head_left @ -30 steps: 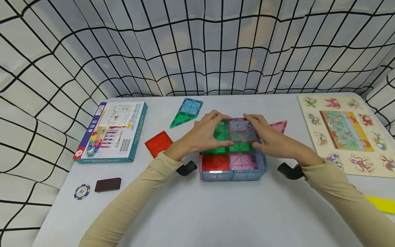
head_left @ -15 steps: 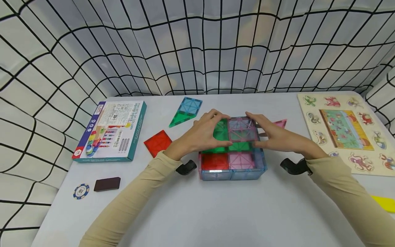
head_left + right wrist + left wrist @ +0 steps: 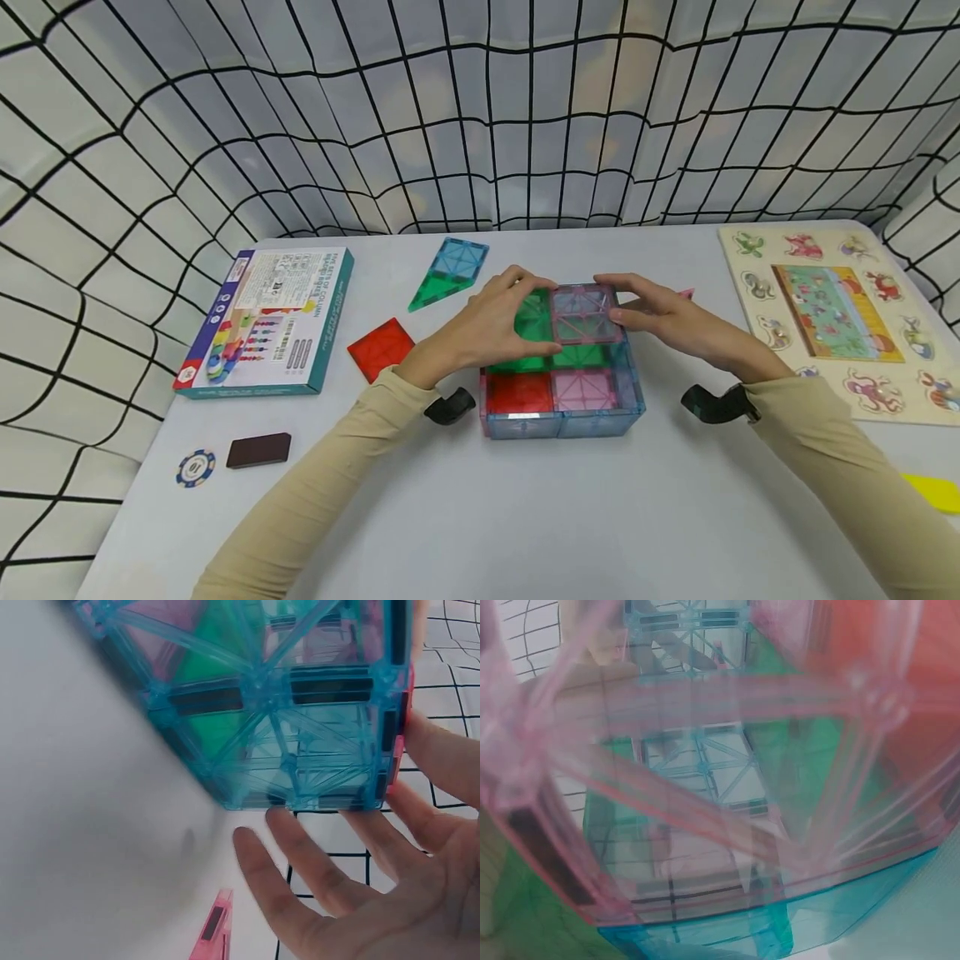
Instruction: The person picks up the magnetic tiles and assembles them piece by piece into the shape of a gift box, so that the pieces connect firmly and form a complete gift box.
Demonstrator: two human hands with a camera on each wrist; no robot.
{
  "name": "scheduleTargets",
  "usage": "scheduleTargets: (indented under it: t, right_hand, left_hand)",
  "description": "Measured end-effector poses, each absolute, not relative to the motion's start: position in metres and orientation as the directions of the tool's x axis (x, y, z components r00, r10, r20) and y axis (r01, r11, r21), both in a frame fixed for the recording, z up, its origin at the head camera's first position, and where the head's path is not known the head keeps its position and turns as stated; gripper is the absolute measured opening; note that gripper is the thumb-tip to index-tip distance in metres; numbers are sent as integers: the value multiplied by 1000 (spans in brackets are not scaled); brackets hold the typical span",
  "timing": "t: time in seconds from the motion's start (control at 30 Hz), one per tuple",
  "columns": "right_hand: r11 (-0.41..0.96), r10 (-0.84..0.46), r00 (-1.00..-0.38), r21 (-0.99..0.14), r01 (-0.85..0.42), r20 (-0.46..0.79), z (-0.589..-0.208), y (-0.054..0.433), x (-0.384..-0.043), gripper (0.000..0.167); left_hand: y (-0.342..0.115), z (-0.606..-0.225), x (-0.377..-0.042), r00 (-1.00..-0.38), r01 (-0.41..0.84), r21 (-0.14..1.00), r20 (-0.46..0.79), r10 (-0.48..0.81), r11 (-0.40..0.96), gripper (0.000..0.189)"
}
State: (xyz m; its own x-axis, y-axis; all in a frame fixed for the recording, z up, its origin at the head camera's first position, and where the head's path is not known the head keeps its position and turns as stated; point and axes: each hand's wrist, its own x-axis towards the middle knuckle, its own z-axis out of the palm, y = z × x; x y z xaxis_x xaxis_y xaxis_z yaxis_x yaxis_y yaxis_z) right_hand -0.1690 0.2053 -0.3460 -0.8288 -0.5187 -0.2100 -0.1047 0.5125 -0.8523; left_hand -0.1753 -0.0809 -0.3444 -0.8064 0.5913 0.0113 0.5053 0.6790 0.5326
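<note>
Our tile box [image 3: 558,427] stands mid-tabletop [image 3: 540,525], a pink-framed square tile [image 3: 588,323] over its far half. Our left hand [image 3: 483,323] arches across the box's left side, thumb and fingertips by the tile's left corners; whether it grips or merely rests, we cannot tell. Our right hand [image 3: 671,325] seems to touch the tile's right side, fingers spread wide and wrapped round nothing.

We judge that an uneven push could skew the tile or drop it inside, and a sideways nudge could buckle the thin walls. Our left wrist camera [image 3: 450,408], just beside the near left corner, might catch the box.

Room narrows outward: a pink pointed tile [image 3: 215,930] lies beyond our right hand, a red tile [image 3: 381,350] just beside our left wrist. A puzzle board [image 3: 911,392] fills the tabletop's far right corner, a boxed set [image 3: 262,325] the far left; netting [image 3: 487,125] rises past the far edge. The near side offers most room.
</note>
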Motion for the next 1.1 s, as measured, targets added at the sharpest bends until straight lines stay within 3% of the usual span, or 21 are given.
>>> scheduleTargets:
  t: [0.17, 0.43, 1.1]
  right_hand:
    - [519, -508, -847, -841, -156, -156, -350, 208, -171, 60]
    - [522, -537, -825, -838, -159, -178, -347, 216, -166, 89]
    - [585, -456, -869, -801, -128, -194, -342, 205, -160, 75]
  left_hand:
    - [-82, -345, -175, -805, 506, 544, 18, 593, 669, 76]
    - [-82, -345, -174, -806, 504, 544, 16, 592, 671, 76]
    - [-81, -344, -174, -813, 496, 535, 9, 582, 684, 76]
